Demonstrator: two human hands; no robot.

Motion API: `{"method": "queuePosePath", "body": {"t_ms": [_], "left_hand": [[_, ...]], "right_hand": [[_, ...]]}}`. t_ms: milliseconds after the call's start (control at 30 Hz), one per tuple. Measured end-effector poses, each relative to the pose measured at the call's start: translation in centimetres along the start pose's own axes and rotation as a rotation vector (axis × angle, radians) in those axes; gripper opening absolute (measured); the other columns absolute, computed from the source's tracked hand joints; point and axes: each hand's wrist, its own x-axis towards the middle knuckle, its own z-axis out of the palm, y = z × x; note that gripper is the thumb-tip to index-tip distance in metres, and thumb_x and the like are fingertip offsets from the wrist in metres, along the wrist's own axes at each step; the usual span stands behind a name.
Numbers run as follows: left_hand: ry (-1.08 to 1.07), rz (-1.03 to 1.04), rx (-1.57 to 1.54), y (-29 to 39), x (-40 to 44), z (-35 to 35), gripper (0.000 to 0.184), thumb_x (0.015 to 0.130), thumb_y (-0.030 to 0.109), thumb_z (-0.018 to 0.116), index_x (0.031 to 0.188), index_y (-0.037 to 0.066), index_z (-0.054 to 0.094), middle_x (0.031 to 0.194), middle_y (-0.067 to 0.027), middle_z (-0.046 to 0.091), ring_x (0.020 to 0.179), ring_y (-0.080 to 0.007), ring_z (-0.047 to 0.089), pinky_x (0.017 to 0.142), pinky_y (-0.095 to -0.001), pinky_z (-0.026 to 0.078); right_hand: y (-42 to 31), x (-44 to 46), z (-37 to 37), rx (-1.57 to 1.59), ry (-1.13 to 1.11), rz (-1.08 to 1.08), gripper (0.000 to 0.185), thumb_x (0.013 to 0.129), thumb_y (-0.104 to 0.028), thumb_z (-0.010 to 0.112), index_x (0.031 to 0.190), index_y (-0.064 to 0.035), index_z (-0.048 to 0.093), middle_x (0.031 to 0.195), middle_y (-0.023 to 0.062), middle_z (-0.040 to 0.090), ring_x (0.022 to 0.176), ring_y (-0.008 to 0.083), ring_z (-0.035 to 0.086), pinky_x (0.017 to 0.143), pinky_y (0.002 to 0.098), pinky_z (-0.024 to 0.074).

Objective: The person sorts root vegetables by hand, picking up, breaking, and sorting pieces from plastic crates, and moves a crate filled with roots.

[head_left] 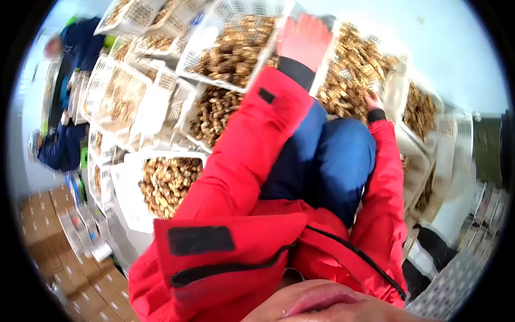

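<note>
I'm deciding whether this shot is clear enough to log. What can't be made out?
Head view:
- What lies under the left hand: its back hides this.
- Whether the right hand grips anything: its fingertips blur into the brown pieces.
- Co-worker's handiwork: too small and blurred.
- Markings on the cardboard boxes: too small.

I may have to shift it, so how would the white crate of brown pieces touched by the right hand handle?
The white crate is probably heavy, being filled with knobbly brown pieces. Its straight walls suggest stiffness. The pieces lie loose and heaped, so some might spill if it tips.
</note>
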Motion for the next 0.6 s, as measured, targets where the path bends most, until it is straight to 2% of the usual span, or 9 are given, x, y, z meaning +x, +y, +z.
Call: {"method": "queuePosePath", "body": {"t_ms": [33,100,133,200,233,267,367,500,600], "left_hand": [[0.163,0.041,-0.021,0.3,-0.4,2.9,0.057,0.083,0.055,0.028,0.114,0.009,0.041,0.116,-0.0093,0.043,0.113,-0.0232,0.034,0.093,-0.0467,0.025],[0.107,0.073,0.189,-1.1,-0.1,8.9,0.054,0.082,0.052,0.035,0.116,0.011,0.041,0.125,-0.0112,0.038,0.120,-0.0278,0.028,0.100,-0.0503,0.015],[-0.009,-0.016,0.058,-1.0,0.8,9.6,0.057,0.085,0.050,0.024,0.133,0.019,0.020,0.141,-0.0040,0.009,0.130,-0.0245,0.005,0.099,-0.0559,0.003],[-0.088,-0.027,0.137,-2.2,1.2,12.2,0.054,0.085,0.049,0.024,0.131,0.020,0.023,0.140,0.0016,0.013,0.129,-0.0229,0.006,0.099,-0.0574,0.005],[-0.132,-0.040,0.153,-3.0,1.2,13.0,0.054,0.085,0.049,0.025,0.131,0.021,0.023,0.140,0.0022,0.014,0.129,-0.0228,0.007,0.099,-0.0579,0.005],[0.011,-0.005,0.165,-4.4,0.9,15.3,0.055,0.084,0.051,0.028,0.131,0.021,0.025,0.139,0.0024,0.014,0.129,-0.0228,0.007,0.098,-0.0591,0.008],[-0.232,-0.076,0.071,-5.3,1.1,15.8,0.057,0.083,0.053,0.033,0.130,0.023,0.026,0.139,0.0029,0.014,0.129,-0.0227,0.007,0.098,-0.0592,0.012],[-0.277,-0.143,0.170,-6.7,1.6,17.3,0.056,0.081,0.055,0.038,0.127,0.024,0.031,0.137,0.0024,0.019,0.124,-0.0222,0.022,0.097,-0.0550,0.020],[-0.351,-0.094,0.335,-8.2,1.6,17.5,0.056,0.080,0.056,0.036,0.123,0.020,0.038,0.131,-0.0012,0.031,0.121,-0.0213,0.026,0.099,-0.0531,0.016]], "right_hand": [[-0.5,-0.4,-0.6,0.080,0.025,0.137,0.051,0.076,-0.026,0.061,0.115,0.0029,0.045,0.090,0.0086,0.059,0.072,0.0113,0.055,0.061,0.0242,0.0431],[-2.9,-2.3,-1.7,0.381,0.002,0.373,0.037,0.076,-0.021,0.060,0.106,-0.0005,0.053,0.088,0.0036,0.059,0.064,0.0106,0.052,0.056,0.0233,0.0416],[-1.1,-1.6,-2.2,0.431,-0.127,0.164,0.028,0.079,-0.020,0.054,0.102,-0.0042,0.052,0.080,0.0022,0.056,0.064,0.0152,0.053,0.058,0.0292,0.0456],[-3.5,-2.4,-2.2,0.733,-0.118,0.211,0.024,0.079,-0.017,0.057,0.101,-0.0079,0.052,0.080,0.0037,0.056,0.061,0.0171,0.054,0.049,0.0312,0.0432],[-5.2,-2.8,-2.8,0.905,-0.282,0.213,0.027,0.079,-0.015,0.057,0.104,-0.0076,0.052,0.090,0.0060,0.057,0.067,0.0182,0.057,0.050,0.0292,0.0431],[-9.6,-5.0,-3.1,0.857,-0.249,0.173,0.033,0.080,-0.016,0.057,0.110,-0.0078,0.049,0.094,0.0065,0.057,0.073,0.0187,0.058,0.055,0.0284,0.0455],[-18.7,-9.8,-3.1,0.900,-0.299,-0.015,0.042,0.083,-0.019,0.052,0.121,-0.0062,0.042,0.103,0.0061,0.056,0.089,0.0204,0.057,0.069,0.0277,0.0474],[-27.0,-15.0,-2.3,1.180,-0.386,-0.159,0.040,0.082,-0.015,0.052,0.117,0.0010,0.043,0.099,0.0124,0.056,0.082,0.0186,0.057,0.065,0.0251,0.0468],[-27.2,-15.8,0.1,1.312,-0.428,-0.202,0.034,0.082,-0.014,0.051,0.112,0.0021,0.045,0.087,0.0086,0.055,0.070,0.0162,0.054,0.057,0.0245,0.0432]]}}
